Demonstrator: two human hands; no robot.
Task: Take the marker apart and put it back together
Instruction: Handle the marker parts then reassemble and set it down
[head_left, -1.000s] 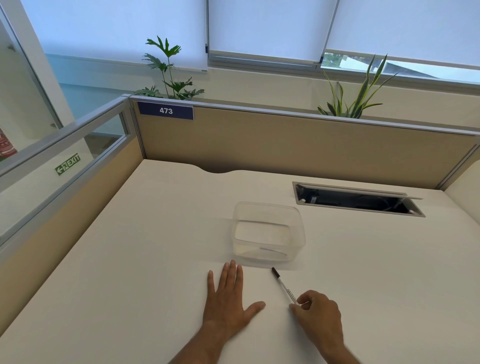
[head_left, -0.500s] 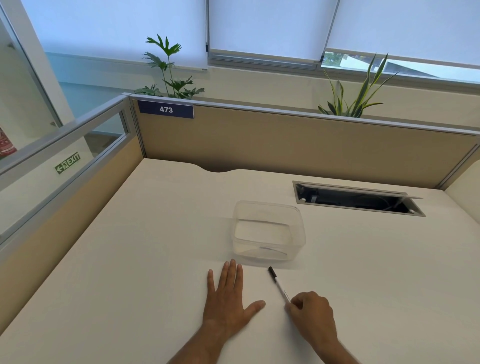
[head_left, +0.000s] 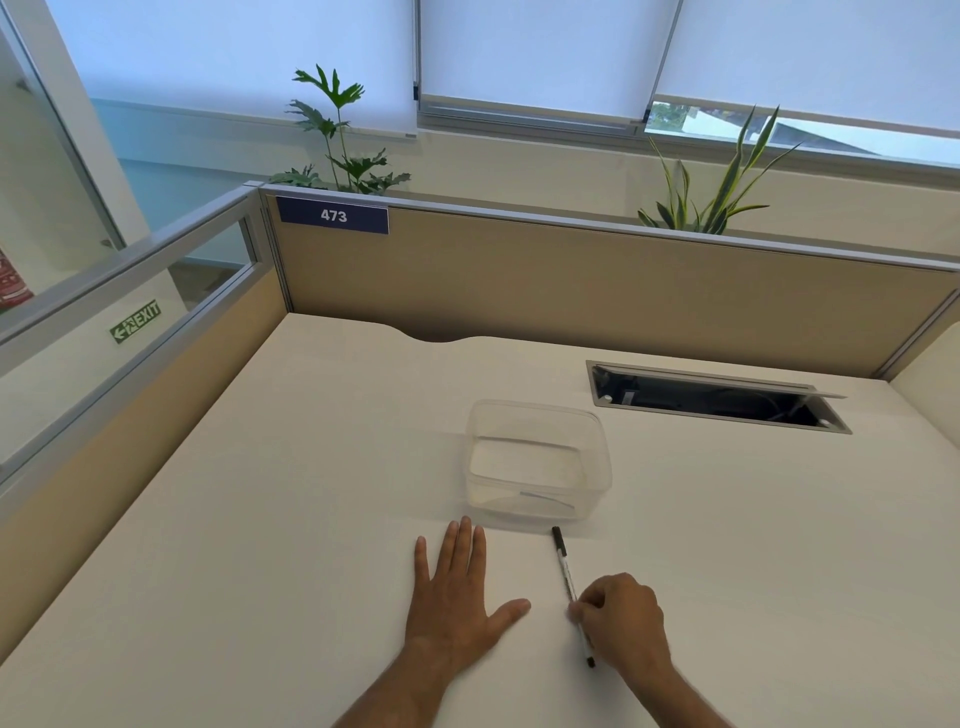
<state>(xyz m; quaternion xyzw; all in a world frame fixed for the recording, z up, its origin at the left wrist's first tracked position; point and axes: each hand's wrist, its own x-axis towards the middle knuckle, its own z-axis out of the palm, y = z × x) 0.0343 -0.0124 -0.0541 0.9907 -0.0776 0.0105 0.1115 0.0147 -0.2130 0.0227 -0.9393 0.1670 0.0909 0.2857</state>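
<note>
A thin white marker (head_left: 565, 570) with a black cap lies on the cream desk, its capped end pointing away from me toward the clear container. My right hand (head_left: 623, 618) is curled over the marker's near half, fingertips pinching the barrel; the black tail end shows below the fingers. My left hand (head_left: 457, 587) rests flat on the desk to the left of the marker, palm down, fingers spread, holding nothing.
A clear plastic container (head_left: 537, 462) stands just beyond the marker's cap. A recessed cable tray (head_left: 711, 397) is open at the back right. Beige partition walls (head_left: 571, 286) close the desk at the back and left.
My right hand has slid slightly left and nearer along the marker, which now lies more upright in view with its tail end showing. The left hand has stayed flat.
</note>
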